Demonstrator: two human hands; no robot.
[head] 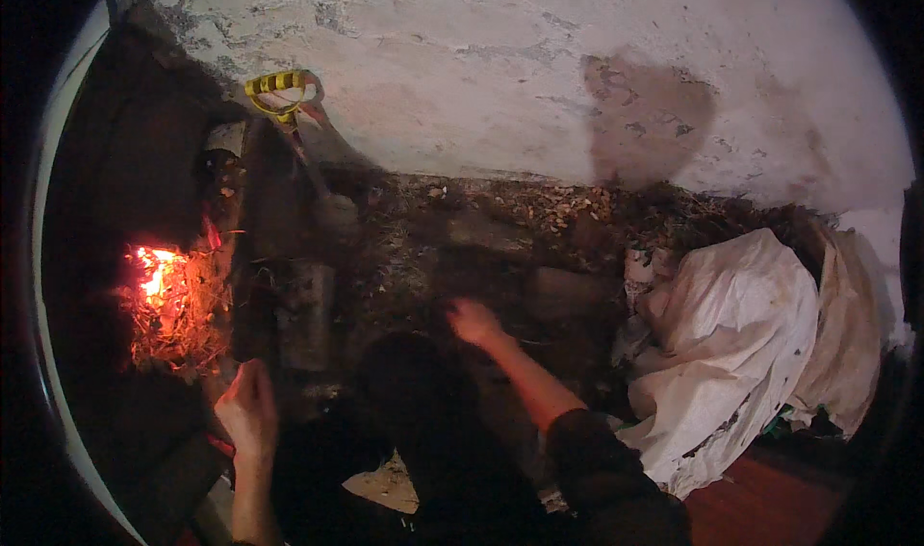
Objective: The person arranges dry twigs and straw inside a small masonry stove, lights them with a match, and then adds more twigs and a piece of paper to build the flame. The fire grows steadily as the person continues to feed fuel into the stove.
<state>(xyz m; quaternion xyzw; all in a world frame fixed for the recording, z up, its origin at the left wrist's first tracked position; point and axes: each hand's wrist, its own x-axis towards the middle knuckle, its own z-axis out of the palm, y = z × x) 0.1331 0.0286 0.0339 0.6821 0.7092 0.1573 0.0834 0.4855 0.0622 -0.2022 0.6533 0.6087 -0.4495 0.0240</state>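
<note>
A fire (pixel 153 275) burns in the stove opening at left, with straw or thin twigs (pixel 177 329) glowing in front of it. Just below this fuel is my left hand (pixel 249 409), its fingers curled; whether anything is pinched in them is hidden. My right hand (pixel 476 322) reaches over the dark, debris-strewn floor (pixel 404 272) in the middle, apart from the fire. It is blurred, and I cannot make out anything in its fingers. A brick or block (pixel 574 293) lies on the floor beyond it to the right.
A shovel with a yellow and black D-handle (pixel 278 84) leans on the peeling plaster wall (pixel 447 62). To the right stand a white woven sack (pixel 736 337) and a brownish sack (pixel 852 315). Wood chips (pixel 570 207) lie along the wall's foot. Reddish flooring (pixel 758 499) shows at lower right.
</note>
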